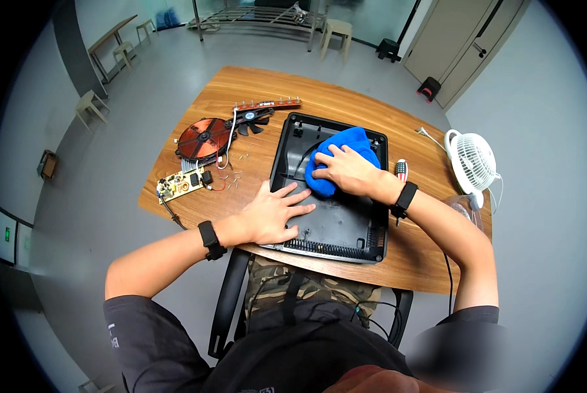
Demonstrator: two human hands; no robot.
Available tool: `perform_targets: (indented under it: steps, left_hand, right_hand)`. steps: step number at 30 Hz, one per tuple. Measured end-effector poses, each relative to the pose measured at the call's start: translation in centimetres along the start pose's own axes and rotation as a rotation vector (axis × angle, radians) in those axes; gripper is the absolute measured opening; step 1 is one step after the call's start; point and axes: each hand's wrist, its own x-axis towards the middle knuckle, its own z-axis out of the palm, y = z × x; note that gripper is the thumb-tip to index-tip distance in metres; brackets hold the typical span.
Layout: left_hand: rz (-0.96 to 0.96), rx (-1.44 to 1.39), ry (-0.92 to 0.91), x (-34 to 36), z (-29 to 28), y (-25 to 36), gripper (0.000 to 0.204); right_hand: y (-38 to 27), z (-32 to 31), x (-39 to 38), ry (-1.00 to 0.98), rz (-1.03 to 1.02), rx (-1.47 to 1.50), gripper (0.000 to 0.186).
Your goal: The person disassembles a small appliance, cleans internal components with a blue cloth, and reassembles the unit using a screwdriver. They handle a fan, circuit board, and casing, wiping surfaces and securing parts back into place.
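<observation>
Your R hand (351, 171) grips the blue cloth (353, 137) inside the blk shell (336, 223) on the table (254, 85); L hand (272, 215), fingers spread, braces the shell (no clamp, tho), so hard pushing could skid it.

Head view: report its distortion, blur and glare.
In the head view, the edges of the wooden table bow and the picture's corners go black; head view again, the right sleeve is smeared, while the right hand and blue cloth look fairly crisp; same head view, soft sheen on the black plastic housing.
</observation>
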Motion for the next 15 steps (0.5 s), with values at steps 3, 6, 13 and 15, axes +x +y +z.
perform_targets:
  steps: [3, 6, 13, 15]
  left_hand:
    - [-0.01, -0.004, -0.02, 0.0, -0.3, -0.1, 0.062]
    - [-0.01, -0.001, -0.025, -0.1, -0.2, -0.1, 0.062]
    - [-0.019, -0.033, -0.059, 0.0, -0.4, 0.0, 0.062]
    - [-0.016, -0.033, -0.053, 0.0, -0.4, 0.0, 0.062]
  right_hand:
    - [0.9, -1.8, 1.2, -0.084, -0.076, 0.101, 0.04]
    - [2.6, -4.1, 1.3, -0.036, -0.048, 0.272, 0.044]
    - [3.5, -5.4, 4.6, 0.476, 0.222, 0.139, 0.045]
    - [2.6, -5.4, 6.2, 0.43, 0.149, 0.164, 0.045]
